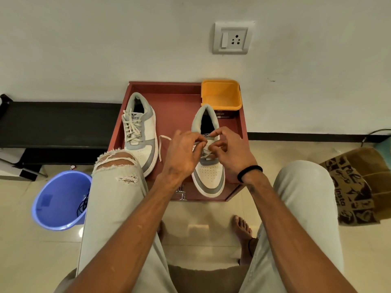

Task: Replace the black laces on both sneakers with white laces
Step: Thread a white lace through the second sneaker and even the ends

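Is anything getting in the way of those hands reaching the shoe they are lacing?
Nothing visible does. The left hand and the right hand are already on the right shoe, pinching its white lace over the eyelets. The laced left shoe and the yellow tub sit off to the sides.

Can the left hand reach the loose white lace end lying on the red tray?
Probably yes. The loose white lace end lies bare on the red tray, just beside the left hand, nothing between.
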`<state>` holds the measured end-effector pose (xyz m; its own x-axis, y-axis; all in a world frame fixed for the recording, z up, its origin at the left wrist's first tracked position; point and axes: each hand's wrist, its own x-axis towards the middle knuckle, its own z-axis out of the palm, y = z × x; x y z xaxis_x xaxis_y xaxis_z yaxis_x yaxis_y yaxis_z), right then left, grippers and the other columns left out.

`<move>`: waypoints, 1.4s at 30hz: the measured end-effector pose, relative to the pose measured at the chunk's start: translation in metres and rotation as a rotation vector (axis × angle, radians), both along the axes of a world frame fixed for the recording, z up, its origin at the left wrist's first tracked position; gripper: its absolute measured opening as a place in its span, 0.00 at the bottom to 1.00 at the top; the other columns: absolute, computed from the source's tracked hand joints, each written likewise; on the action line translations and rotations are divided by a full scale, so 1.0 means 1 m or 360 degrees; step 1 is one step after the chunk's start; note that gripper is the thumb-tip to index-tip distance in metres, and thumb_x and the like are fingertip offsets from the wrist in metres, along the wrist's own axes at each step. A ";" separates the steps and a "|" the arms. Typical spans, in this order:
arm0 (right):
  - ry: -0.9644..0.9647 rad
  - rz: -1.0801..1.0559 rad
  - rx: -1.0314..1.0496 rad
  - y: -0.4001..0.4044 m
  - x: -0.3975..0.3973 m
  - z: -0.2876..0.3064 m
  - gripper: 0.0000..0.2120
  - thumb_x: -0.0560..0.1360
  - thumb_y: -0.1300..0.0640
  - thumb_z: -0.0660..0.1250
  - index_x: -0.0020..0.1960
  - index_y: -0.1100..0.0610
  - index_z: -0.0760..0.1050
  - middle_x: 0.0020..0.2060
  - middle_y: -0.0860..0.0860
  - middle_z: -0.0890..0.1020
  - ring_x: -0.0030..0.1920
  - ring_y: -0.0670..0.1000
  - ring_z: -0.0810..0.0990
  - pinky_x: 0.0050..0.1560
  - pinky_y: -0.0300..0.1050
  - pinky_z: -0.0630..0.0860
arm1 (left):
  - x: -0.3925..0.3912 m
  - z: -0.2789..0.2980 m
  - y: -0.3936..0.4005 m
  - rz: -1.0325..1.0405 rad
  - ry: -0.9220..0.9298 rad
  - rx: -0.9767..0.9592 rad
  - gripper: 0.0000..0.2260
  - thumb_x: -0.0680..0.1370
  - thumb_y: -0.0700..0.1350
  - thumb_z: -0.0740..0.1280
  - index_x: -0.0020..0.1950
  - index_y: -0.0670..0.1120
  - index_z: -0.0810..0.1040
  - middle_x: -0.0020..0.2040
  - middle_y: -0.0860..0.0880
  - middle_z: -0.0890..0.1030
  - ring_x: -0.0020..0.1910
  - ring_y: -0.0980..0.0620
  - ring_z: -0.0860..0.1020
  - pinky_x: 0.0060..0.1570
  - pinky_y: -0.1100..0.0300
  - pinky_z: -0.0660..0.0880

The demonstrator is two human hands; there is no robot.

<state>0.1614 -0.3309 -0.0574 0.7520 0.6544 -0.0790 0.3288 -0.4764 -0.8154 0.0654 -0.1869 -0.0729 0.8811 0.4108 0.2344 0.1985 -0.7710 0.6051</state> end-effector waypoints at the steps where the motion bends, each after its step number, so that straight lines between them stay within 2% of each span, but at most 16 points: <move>1: -0.0130 -0.0001 -0.0104 0.000 0.000 -0.003 0.20 0.77 0.64 0.71 0.64 0.47 0.75 0.50 0.47 0.82 0.46 0.46 0.83 0.53 0.47 0.83 | 0.002 -0.004 -0.002 0.0083 0.0018 0.0110 0.06 0.80 0.48 0.70 0.54 0.50 0.84 0.55 0.50 0.80 0.55 0.49 0.74 0.54 0.51 0.74; 3: -0.0287 0.0017 -0.0275 0.000 -0.001 -0.006 0.25 0.76 0.66 0.71 0.69 0.49 0.75 0.56 0.51 0.78 0.51 0.51 0.81 0.58 0.50 0.80 | 0.006 -0.010 -0.005 0.0246 0.0053 0.0279 0.05 0.79 0.50 0.71 0.53 0.52 0.83 0.60 0.48 0.73 0.60 0.46 0.67 0.57 0.50 0.66; 5: -0.0252 0.0012 -0.0261 0.001 -0.002 -0.009 0.27 0.75 0.68 0.70 0.70 0.50 0.75 0.61 0.52 0.78 0.54 0.53 0.81 0.61 0.51 0.80 | 0.010 -0.015 -0.008 0.0273 0.0045 0.0338 0.05 0.79 0.51 0.70 0.53 0.52 0.82 0.62 0.47 0.70 0.62 0.45 0.64 0.61 0.48 0.64; 9: -0.0150 -0.0076 -0.0142 0.001 -0.001 -0.012 0.25 0.75 0.70 0.69 0.67 0.49 0.76 0.60 0.48 0.82 0.49 0.48 0.83 0.57 0.49 0.82 | 0.020 -0.025 -0.013 0.0298 0.0104 0.0271 0.07 0.79 0.51 0.70 0.54 0.51 0.83 0.63 0.45 0.68 0.63 0.43 0.64 0.65 0.45 0.64; 14: -0.0112 -0.0079 -0.0113 -0.002 0.004 -0.016 0.24 0.75 0.71 0.69 0.64 0.48 0.77 0.61 0.45 0.82 0.58 0.45 0.81 0.59 0.46 0.81 | 0.025 -0.035 -0.017 0.0306 0.0162 0.0118 0.06 0.80 0.51 0.70 0.52 0.51 0.82 0.61 0.46 0.67 0.62 0.44 0.64 0.63 0.47 0.66; 17: -0.0058 -0.0147 -0.0053 -0.001 0.004 -0.017 0.22 0.75 0.70 0.69 0.61 0.48 0.75 0.57 0.45 0.83 0.55 0.44 0.82 0.56 0.46 0.83 | 0.028 -0.034 -0.019 0.0292 0.0198 0.0050 0.06 0.81 0.52 0.69 0.53 0.51 0.82 0.60 0.46 0.66 0.61 0.44 0.64 0.61 0.47 0.68; 21: -0.0009 -0.0421 -0.0035 0.001 0.000 -0.023 0.15 0.75 0.65 0.73 0.55 0.52 0.72 0.43 0.44 0.80 0.43 0.43 0.82 0.48 0.43 0.83 | 0.028 -0.033 -0.022 0.0330 0.0213 -0.0023 0.05 0.79 0.51 0.71 0.53 0.53 0.83 0.61 0.46 0.66 0.62 0.45 0.64 0.63 0.47 0.67; 24: -0.0019 -0.0547 -0.0018 0.005 -0.004 -0.026 0.13 0.75 0.64 0.75 0.53 0.53 0.74 0.41 0.44 0.80 0.40 0.41 0.80 0.41 0.31 0.78 | 0.026 -0.032 -0.024 0.0365 0.0214 -0.0121 0.06 0.79 0.51 0.72 0.54 0.54 0.85 0.64 0.46 0.65 0.64 0.45 0.62 0.66 0.46 0.66; 26: -0.0042 -0.0566 -0.0006 0.006 -0.005 -0.025 0.13 0.75 0.65 0.75 0.53 0.53 0.75 0.40 0.44 0.80 0.39 0.40 0.80 0.36 0.25 0.73 | 0.023 -0.029 -0.023 0.0345 0.0238 -0.0234 0.08 0.80 0.52 0.71 0.56 0.54 0.86 0.69 0.45 0.64 0.68 0.44 0.60 0.70 0.46 0.63; 29: -0.0160 -0.0547 -0.0036 0.007 -0.004 -0.022 0.12 0.75 0.64 0.73 0.53 0.51 0.75 0.39 0.44 0.80 0.39 0.40 0.80 0.36 0.27 0.74 | 0.018 -0.027 -0.019 0.0169 0.0307 -0.0194 0.11 0.80 0.54 0.71 0.61 0.56 0.84 0.78 0.46 0.58 0.76 0.42 0.53 0.75 0.43 0.57; 31: -0.0208 -0.0550 -0.0041 0.008 -0.005 -0.021 0.12 0.74 0.64 0.73 0.51 0.50 0.76 0.38 0.43 0.81 0.39 0.41 0.80 0.38 0.30 0.76 | 0.013 -0.030 -0.018 0.0060 0.0390 -0.0072 0.18 0.76 0.58 0.73 0.65 0.59 0.81 0.80 0.45 0.54 0.78 0.39 0.50 0.77 0.40 0.54; 34: -0.0134 -0.0644 0.0038 0.009 -0.006 -0.017 0.09 0.71 0.61 0.73 0.47 0.50 0.79 0.37 0.43 0.83 0.38 0.41 0.82 0.41 0.32 0.79 | 0.005 -0.034 -0.017 0.0049 0.0424 0.0050 0.25 0.73 0.63 0.75 0.68 0.59 0.78 0.78 0.45 0.57 0.77 0.39 0.53 0.75 0.37 0.59; 36: -0.0017 -0.0720 0.0138 0.006 -0.004 -0.010 0.08 0.69 0.59 0.74 0.45 0.49 0.81 0.36 0.43 0.84 0.38 0.39 0.82 0.44 0.35 0.81 | -0.001 -0.033 -0.017 0.0092 0.0414 0.0000 0.27 0.72 0.64 0.74 0.69 0.58 0.79 0.76 0.45 0.61 0.76 0.40 0.56 0.74 0.37 0.61; 38: 0.0068 -0.0733 0.0230 0.001 -0.001 0.000 0.08 0.69 0.59 0.76 0.45 0.49 0.82 0.37 0.43 0.85 0.39 0.40 0.83 0.46 0.38 0.81 | -0.005 -0.029 -0.019 0.0140 0.0290 -0.0066 0.27 0.72 0.64 0.74 0.69 0.57 0.79 0.73 0.46 0.65 0.72 0.43 0.60 0.73 0.42 0.64; 40: 0.0083 -0.0677 0.0267 -0.004 0.000 0.012 0.08 0.69 0.59 0.76 0.46 0.50 0.83 0.38 0.44 0.86 0.40 0.40 0.84 0.47 0.37 0.81 | -0.005 -0.021 -0.019 0.0162 0.0085 0.0015 0.23 0.74 0.62 0.74 0.67 0.56 0.80 0.66 0.49 0.71 0.65 0.48 0.67 0.65 0.51 0.68; 42: 0.0087 -0.0616 0.0304 -0.008 -0.001 0.025 0.08 0.70 0.60 0.77 0.47 0.52 0.83 0.38 0.44 0.86 0.40 0.39 0.84 0.47 0.36 0.81 | 0.000 -0.009 -0.018 0.0076 0.0000 0.0055 0.19 0.76 0.59 0.74 0.65 0.55 0.81 0.57 0.52 0.76 0.56 0.52 0.71 0.57 0.56 0.70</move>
<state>0.1609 -0.3390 -0.0327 0.9429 0.3316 -0.0308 0.1092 -0.3951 -0.9121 0.0657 -0.2052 -0.0821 0.8608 0.4438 0.2492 0.2354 -0.7813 0.5781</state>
